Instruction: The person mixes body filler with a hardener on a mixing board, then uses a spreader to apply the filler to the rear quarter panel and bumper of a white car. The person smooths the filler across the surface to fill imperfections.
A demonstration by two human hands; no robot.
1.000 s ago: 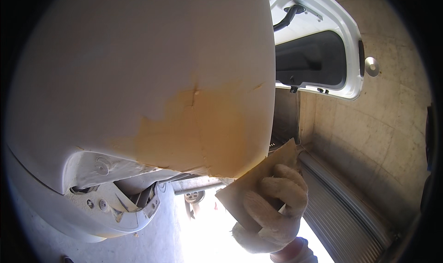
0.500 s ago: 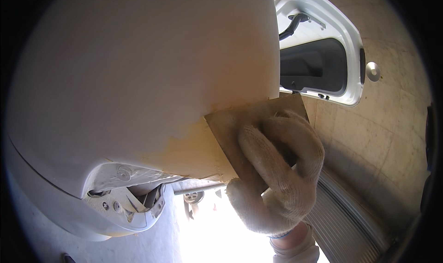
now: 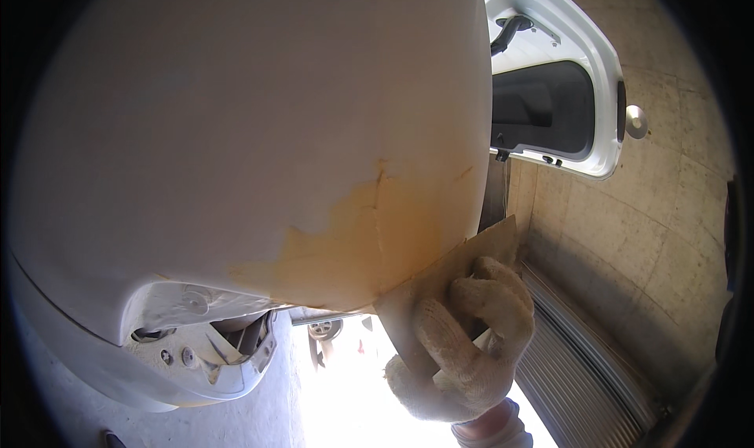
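My right hand (image 3: 479, 346), in a dusty knitted work glove, grips a flat rectangular putty spreader (image 3: 418, 322). The thumb lies at its left side and the bent fingers press across its face. Along the spreader's upper edge runs the lower right border of a pale car body panel (image 3: 236, 134); whether they touch is hard to tell. A smooth yellowish-tan layer of body filler (image 3: 353, 240) covers that corner of the panel, with thin raised ridges of filler near its top. My left hand is out of the picture.
Left of the filler, an open light recess (image 3: 184, 300) shows bare sockets above the bumper (image 3: 149, 385). A raised white tailgate (image 3: 609, 134) with dark inner trim is at upper right. A tiled wall (image 3: 605, 220), a ribbed metal shutter (image 3: 585, 362) and a distant wheel (image 3: 323, 330) also show.
The spreader, in my right hand, has moved down off the panel's face to its lower border. More of the filler, with its ridges, is now uncovered.
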